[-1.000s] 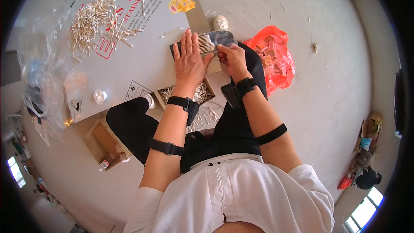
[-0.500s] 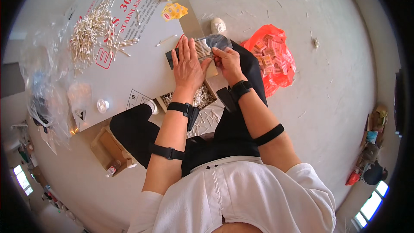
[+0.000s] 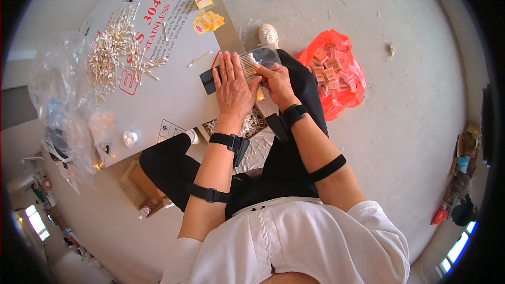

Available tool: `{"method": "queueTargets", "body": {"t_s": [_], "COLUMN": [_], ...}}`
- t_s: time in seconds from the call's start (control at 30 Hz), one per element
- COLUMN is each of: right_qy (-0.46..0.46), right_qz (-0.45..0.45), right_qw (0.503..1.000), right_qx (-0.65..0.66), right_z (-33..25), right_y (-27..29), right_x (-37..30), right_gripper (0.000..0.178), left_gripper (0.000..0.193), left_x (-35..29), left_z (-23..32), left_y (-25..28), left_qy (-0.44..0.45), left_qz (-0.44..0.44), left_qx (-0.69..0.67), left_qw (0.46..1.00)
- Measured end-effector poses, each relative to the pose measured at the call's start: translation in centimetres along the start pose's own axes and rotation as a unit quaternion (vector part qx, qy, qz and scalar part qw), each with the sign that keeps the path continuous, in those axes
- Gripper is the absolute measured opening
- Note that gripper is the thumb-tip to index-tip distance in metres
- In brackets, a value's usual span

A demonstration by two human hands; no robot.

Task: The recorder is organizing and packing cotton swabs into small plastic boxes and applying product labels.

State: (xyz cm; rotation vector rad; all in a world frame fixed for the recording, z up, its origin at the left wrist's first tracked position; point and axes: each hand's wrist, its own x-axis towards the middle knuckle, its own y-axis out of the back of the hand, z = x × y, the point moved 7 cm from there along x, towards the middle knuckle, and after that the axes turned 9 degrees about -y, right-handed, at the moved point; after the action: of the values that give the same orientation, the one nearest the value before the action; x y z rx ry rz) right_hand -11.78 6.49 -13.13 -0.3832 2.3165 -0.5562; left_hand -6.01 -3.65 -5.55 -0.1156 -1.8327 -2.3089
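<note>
My left hand (image 3: 234,88) lies flat with fingers stretched, pressing beside and partly over a row of cotton swabs (image 3: 247,65) at the table's right edge. The swabs lie side by side, their white tips toward a clear plastic bag (image 3: 270,57) that seems to surround that end. My right hand (image 3: 277,84) is closed, thumb and fingers pinching the bag near the swab tips. A flat black piece (image 3: 209,81) shows left of my left fingers. What lies under my left palm is hidden.
On the grey printed table (image 3: 158,87) lie a loose swab heap (image 3: 111,55), yellow packets (image 3: 206,22), a small white round container (image 3: 130,138) and crumpled clear plastic (image 3: 55,100). Below is a box of swabs (image 3: 253,123). A red bag (image 3: 336,73) of small packs sits on the floor, right.
My right thumb and fingers have shifted slightly left, closer to the swab tips. My left hand stays flat in about the same place. The whole view has shifted a little.
</note>
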Motion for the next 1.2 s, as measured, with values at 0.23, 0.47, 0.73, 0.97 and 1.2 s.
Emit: {"method": "queueTargets", "body": {"t_s": [0.23, 0.47, 0.73, 0.97, 1.2], "right_qy": [-0.01, -0.005, 0.002, 0.036, -0.015], "right_qz": [0.016, 0.006, -0.01, -0.015, 0.009], "right_qw": [0.998, 1.0, 0.999, 0.998, 0.997], "right_qx": [0.053, 0.005, 0.052, 0.051, 0.082], "right_z": [0.0, -0.8, -0.8, -1.4, -0.9], "right_y": [1.0, -0.2, -0.4, -1.0, 0.1], "right_x": [0.7, 1.1, 0.8, 0.3, 0.6], "right_gripper": [0.018, 0.013, 0.009, 0.009, 0.014], "left_gripper": [0.069, 0.066, 0.071, 0.071, 0.067], "left_x": [-0.9, 0.4, 0.6, 1.0, -0.3], "left_z": [-2.4, -3.9, -3.0, -2.6, -3.3], "left_y": [1.5, 0.2, 0.1, 0.2, 1.2], "left_qy": [0.067, 0.092, 0.109, 0.09, 0.119], "left_qz": [0.181, 0.289, 0.301, 0.272, 0.265], "left_qx": [-0.375, -0.645, -0.618, -0.619, -0.532], "left_qw": [0.907, 0.701, 0.718, 0.732, 0.796]}}
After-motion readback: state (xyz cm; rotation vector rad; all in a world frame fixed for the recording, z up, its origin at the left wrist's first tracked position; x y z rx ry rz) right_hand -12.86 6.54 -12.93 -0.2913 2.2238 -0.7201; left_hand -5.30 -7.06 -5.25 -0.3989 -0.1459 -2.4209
